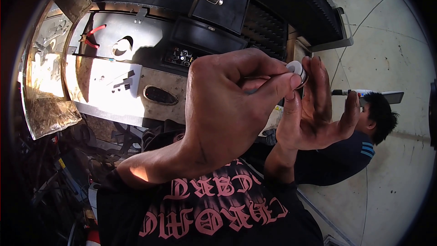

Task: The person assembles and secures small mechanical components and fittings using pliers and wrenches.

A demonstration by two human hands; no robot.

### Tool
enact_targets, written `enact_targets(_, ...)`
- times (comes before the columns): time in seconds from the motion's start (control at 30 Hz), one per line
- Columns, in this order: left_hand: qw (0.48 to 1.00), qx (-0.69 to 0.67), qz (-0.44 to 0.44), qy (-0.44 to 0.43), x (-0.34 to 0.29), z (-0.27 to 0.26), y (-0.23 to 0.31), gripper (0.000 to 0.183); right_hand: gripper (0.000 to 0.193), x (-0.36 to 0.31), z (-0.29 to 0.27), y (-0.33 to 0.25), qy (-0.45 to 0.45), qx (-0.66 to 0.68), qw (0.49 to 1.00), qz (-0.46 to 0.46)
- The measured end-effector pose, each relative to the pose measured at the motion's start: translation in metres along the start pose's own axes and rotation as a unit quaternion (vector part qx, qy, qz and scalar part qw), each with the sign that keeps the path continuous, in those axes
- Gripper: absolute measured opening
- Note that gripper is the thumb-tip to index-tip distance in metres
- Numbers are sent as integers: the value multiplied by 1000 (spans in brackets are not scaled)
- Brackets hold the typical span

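Note:
In front of my chest, my left hand pinches a small round disc, pale on its face with a shiny metal rim, between thumb and bent forefinger. My right hand meets it from the right. Its thumb and forefinger bear on the disc's edge, while the other fingers stand apart from it. Part of the disc is covered by my left fingertips.
A sunlit bench at left bears red-handled pliers, a tape-like roll and a white sheet with small black parts. Metal fittings fill an open black box. A person in dark clothing is low at right on the pale floor.

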State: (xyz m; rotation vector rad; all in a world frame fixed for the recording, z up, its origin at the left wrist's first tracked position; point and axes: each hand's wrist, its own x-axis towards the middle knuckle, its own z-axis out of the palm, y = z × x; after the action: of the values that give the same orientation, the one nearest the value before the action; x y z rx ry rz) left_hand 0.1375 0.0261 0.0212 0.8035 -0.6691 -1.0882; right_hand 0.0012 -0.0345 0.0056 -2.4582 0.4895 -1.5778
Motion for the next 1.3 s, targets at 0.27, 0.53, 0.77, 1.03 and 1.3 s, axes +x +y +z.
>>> enact_targets(0.27,999,25,20,-7,2,-3,-2,12,71,2,-2,1,-7,12,1000,16)
enact_targets(0.53,999,44,19,-11,3,-6,-1,10,71,3,-2,2,-29,6,1000,3)
enact_targets(0.77,998,65,-13,-15,3,-7,4,12,71,4,-4,2,-38,-13,999,2)
enact_targets(1.03,999,41,-9,-3,4,-4,-4,11,71,-2,-1,2,-30,-2,1000,9)
enact_targets(1.3,999,21,21,-18,2,-4,-5,11,58,-1,0,12,29,193,980,49)
